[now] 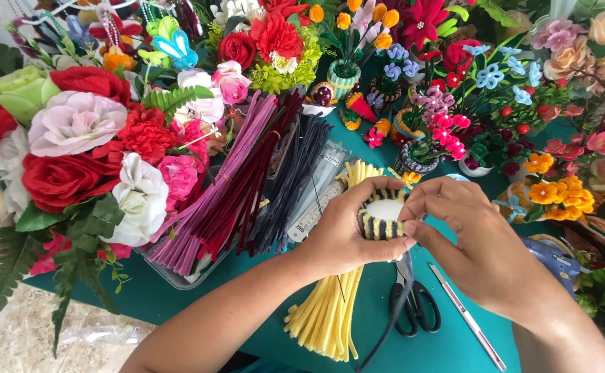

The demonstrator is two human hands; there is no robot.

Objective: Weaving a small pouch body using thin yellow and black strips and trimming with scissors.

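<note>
Both hands meeting over the middle of the teal surface (199, 304), closed on one small thing. Left hand (344, 235) cupped around a small round piece wrapped in yellow and black striped pipe cleaner with a white centre (383, 220), thumb across its lower edge. Right hand (475, 242) pinching the same piece from the other side, fingertips pressed to its striped rim. Piece held just above the surface, between the two palms.

Directly beneath, a bundle of long yellow pipe cleaners (327, 311) lying on the surface and running under the hands. Just beside it, black-handled scissors (416, 304) and a thin metal craft knife (465, 318). Near the right wrist, a blue glue gun (558, 259), partly hidden.

Left of the hands, a clear tray with bundles of purple, dark red and black pipe cleaners (240, 186). Further out, large red, white and pink fabric roses (88, 145) on the left, and small pipe-cleaner flowers in little pots (440, 131) along the far edge.
</note>
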